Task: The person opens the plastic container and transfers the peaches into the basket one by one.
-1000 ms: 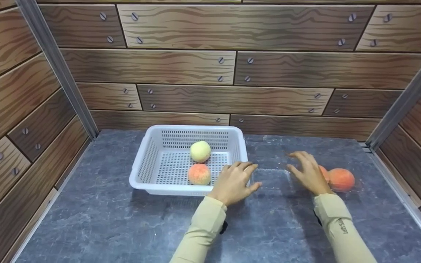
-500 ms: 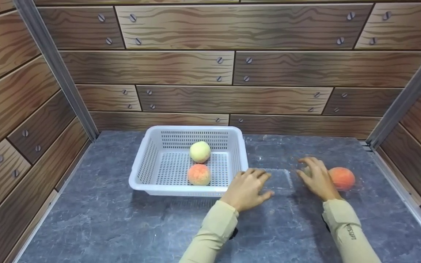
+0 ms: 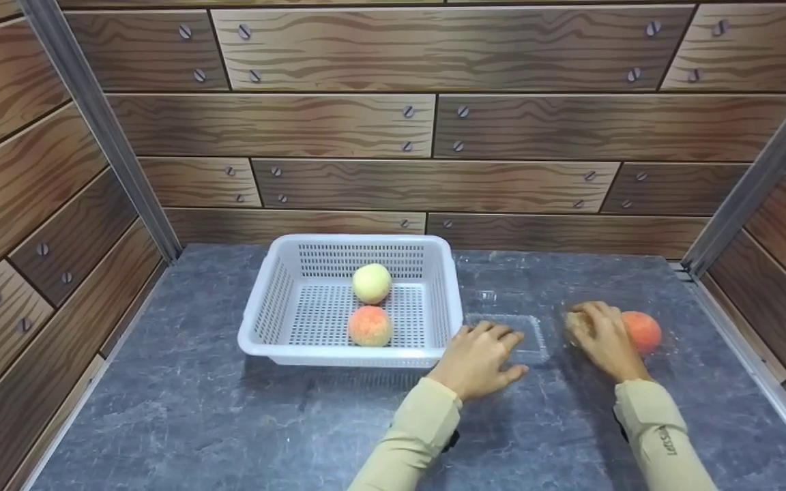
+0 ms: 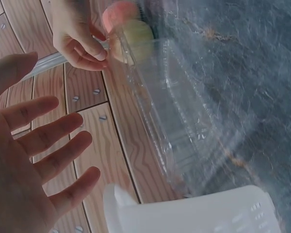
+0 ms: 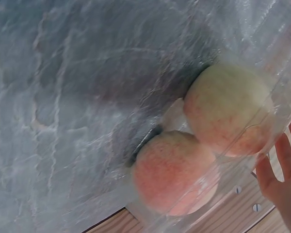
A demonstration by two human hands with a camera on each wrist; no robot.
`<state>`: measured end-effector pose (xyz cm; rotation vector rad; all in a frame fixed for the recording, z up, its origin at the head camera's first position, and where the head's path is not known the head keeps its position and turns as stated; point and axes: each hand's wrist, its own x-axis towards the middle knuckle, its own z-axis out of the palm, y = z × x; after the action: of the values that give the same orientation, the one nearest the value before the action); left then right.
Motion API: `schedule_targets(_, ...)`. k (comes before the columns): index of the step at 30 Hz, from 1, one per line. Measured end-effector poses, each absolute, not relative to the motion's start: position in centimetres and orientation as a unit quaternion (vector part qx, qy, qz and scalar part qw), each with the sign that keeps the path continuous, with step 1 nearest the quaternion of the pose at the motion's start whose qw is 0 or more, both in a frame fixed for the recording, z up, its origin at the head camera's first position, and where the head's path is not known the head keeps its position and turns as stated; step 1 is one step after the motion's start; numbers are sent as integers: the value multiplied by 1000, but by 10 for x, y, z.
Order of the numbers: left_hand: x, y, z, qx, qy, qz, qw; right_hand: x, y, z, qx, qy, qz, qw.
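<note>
Right wrist shows two peaches (image 5: 230, 109) (image 5: 174, 172) the right hand (image 3: 608, 344), fingers apart, partly hides from the head camera.

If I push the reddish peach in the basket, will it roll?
The reddish peach would probably roll, since it looks round. It likely wouldn't get far: the white basket has walls all around. It might bump the yellow peach just behind.

Small dark lettering (image 3: 668, 440) on the pale yellow-beige fabric right sleeve (image 3: 653, 421) begins "Lets"; its remaining letters are too blurred.
</note>
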<state>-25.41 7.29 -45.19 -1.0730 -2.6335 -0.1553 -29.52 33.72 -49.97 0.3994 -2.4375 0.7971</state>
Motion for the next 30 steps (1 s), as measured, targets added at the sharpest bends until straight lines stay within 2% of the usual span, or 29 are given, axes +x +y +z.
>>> schedule_targets(14,-251,84,-459,-380,-916,-50,118,-284,366,-504,103,-925,245,273)
schedule_targets(22,-256,91,-465,-378,-918,-59,102,-279,375,-499,47,-943,247,216)
schedule_targets(30,-255,99,-466,-387,-916,-57,92,-273,383,-513,37,-935,248,251)
